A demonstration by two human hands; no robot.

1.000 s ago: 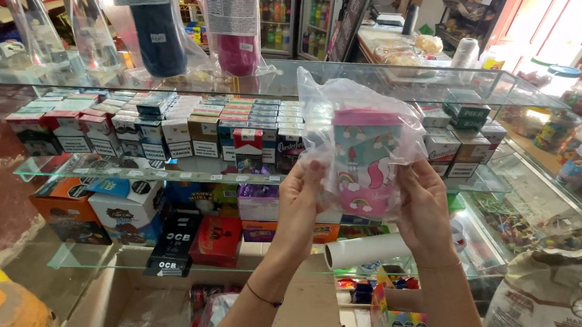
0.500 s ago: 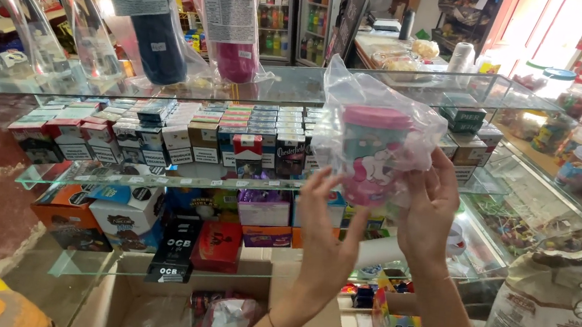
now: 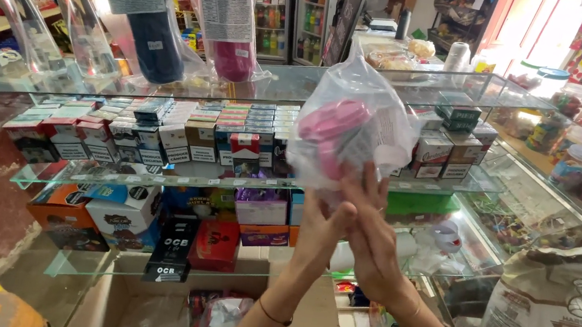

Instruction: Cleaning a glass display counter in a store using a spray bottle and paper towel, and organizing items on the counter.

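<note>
Gripping from below, the left hand and right hand pinch a clear plastic bag with a pink object inside, raised before the glass display case of small boxes

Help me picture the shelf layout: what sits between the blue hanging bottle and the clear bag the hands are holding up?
In the head view, between the blue bottle and the clear bag held by the left hand and right hand, a pink bottle hangs in plastic wrap.
</note>
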